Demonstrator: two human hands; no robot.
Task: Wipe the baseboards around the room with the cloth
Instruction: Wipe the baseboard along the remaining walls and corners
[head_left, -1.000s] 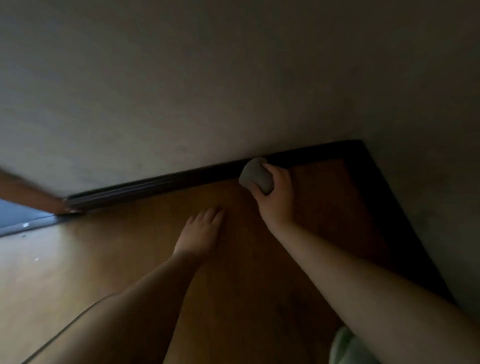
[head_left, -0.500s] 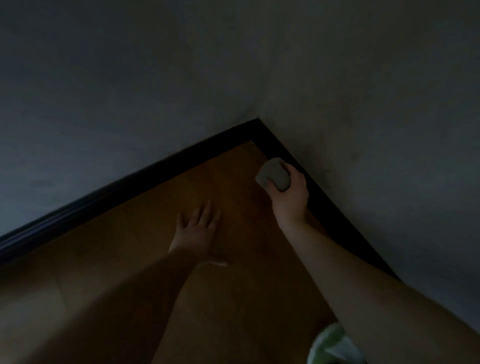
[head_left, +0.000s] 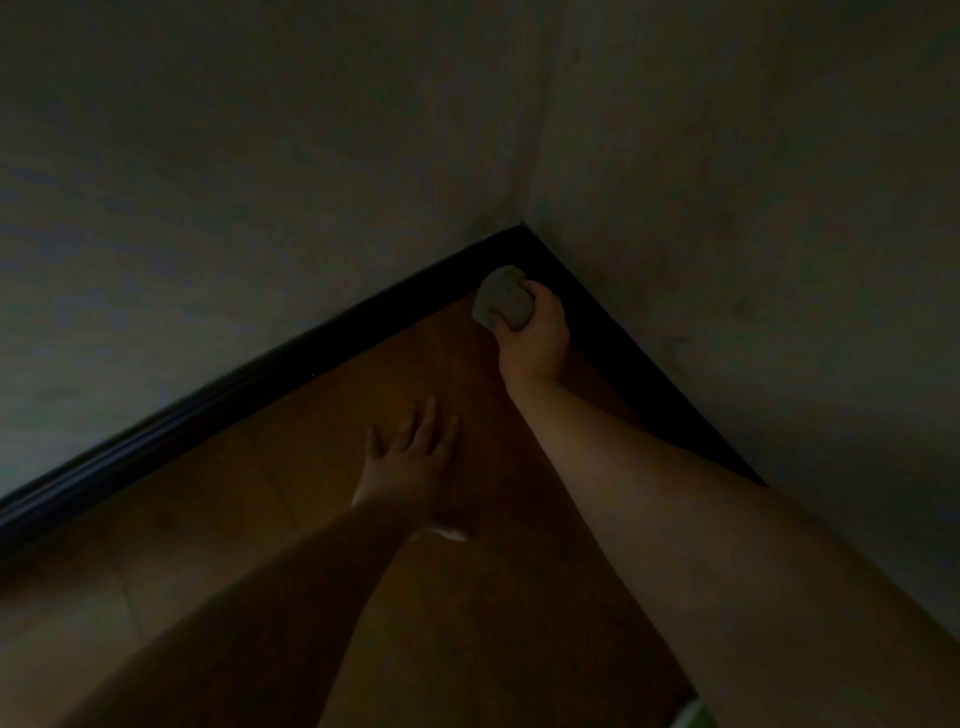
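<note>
The right hand (head_left: 532, 332), gripping the balled cloth (head_left: 504, 298), had advanced along the baseboard (head_left: 291, 358) into the corner; the left hand (head_left: 410, 457) rested flat, fingers spread.

Right hand (head_left: 532, 338), gripping the balled grey cloth (head_left: 504, 298), has travelled from mid-run of the dark baseboard (head_left: 218, 395) on its far left side into the corner, where the two skirting runs meet just beyond its knuckles. Half a second back the cloth sat a little short of that corner (beside the right-hand run); it now lies nearer the junction, whether touching cannot be told. Left hand (head_left: 410, 457): fingers spread wider on the wood floor (head_left: 332, 467). Light dimmer. Doorway edge gone from view, second wall (head_left: 753, 234) arrived.
</note>
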